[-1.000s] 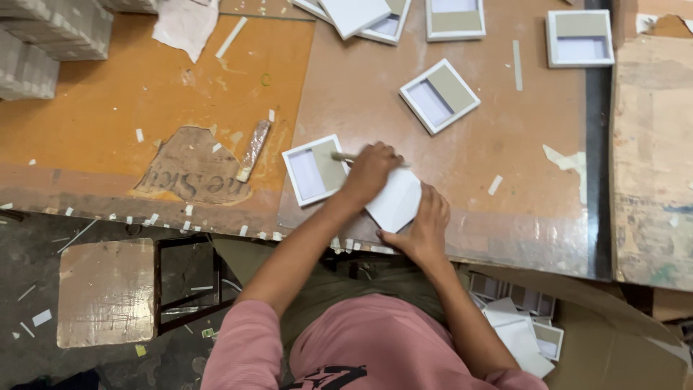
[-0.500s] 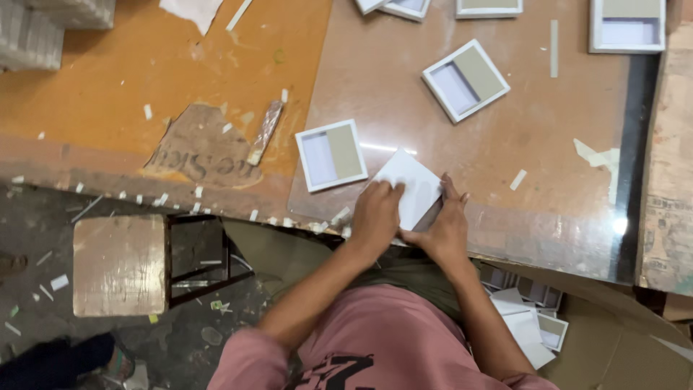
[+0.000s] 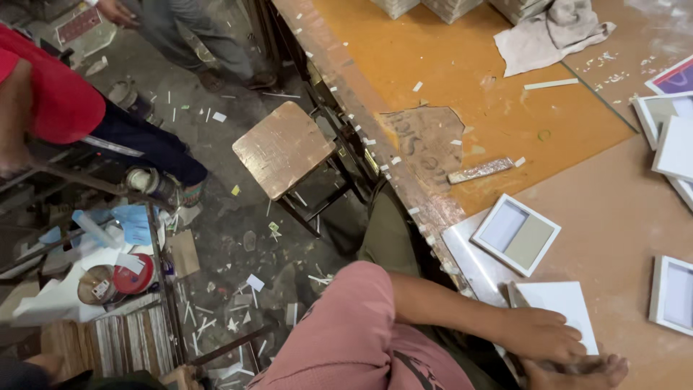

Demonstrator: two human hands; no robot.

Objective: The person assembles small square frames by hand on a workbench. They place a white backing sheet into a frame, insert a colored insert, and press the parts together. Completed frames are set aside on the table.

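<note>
**White panel pinned under two hands at the bench edge**

White and flat, the square card panel (image 3: pixel 559 307) lies on the brown fibreboard bench top (image 3: pixel 613 217), close to its near edge. There is only the head view, so everything is seen from above the worker.

The left hand (image 3: pixel 541 334) lies palm down across the lower left part of the panel, fingers stretched flat and pressing on it rather than curled round it. The right hand (image 3: pixel 577 372) sits just below, touching the left hand at the panel's bottom edge. It is cut off by the frame, so I cannot tell whether it grips the panel or only rests there.

Just above the panel and to its left lies a small white square frame with a pale and a grey half (image 3: pixel 515 235). Further up from the panel, a thin silvery strip (image 3: pixel 482 170) rests on the orange part of the bench, beside a torn brown paper patch (image 3: pixel 426 141). A crumpled grey cloth (image 3: pixel 552 36) lies far above the panel, near the top edge. To the right of the panel more white frames (image 3: pixel 673 292) sit at the border.

Well to the panel's left, off the bench, a worn square wooden stool (image 3: pixel 283 148) stands on a littered floor. Another person in a red top (image 3: pixel 54 94) is at the far left.
</note>
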